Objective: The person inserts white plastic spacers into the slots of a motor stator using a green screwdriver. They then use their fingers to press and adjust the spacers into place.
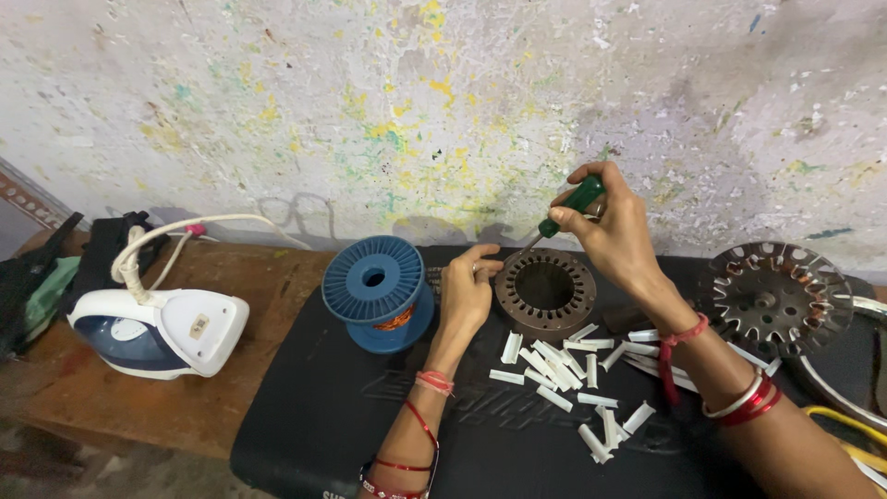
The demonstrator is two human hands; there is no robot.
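My right hand (614, 231) is raised over the far edge of the metal ring (545, 291), wrist bent down, grip closed tight around the green handle of one screwdriver (565, 211). Its thin shaft slants down and left to the ring's slotted inner edge. My left hand (467, 291) lies low on the black mat (333, 407), forearm running up from the near edge, fingers curled against the left side of the ring and steadying it; that grip is closed loosely on the ring's rim, thumb toward the far side.

The one ring sits on the mat near the middle of the tabletop (185, 407), close to the wall. Just left of my left hand stands one blue spool (379, 288). Near of the ring lies a scatter of white paper strips (554, 374), roughly twenty; they overlap, so I cannot count them exactly. To the far right rests one round slotted metal disc (774, 298). At the left, off the mat, stands one white and blue iron (159, 330) with its cord looped on top. Both my wrists carry red bangles and thread.
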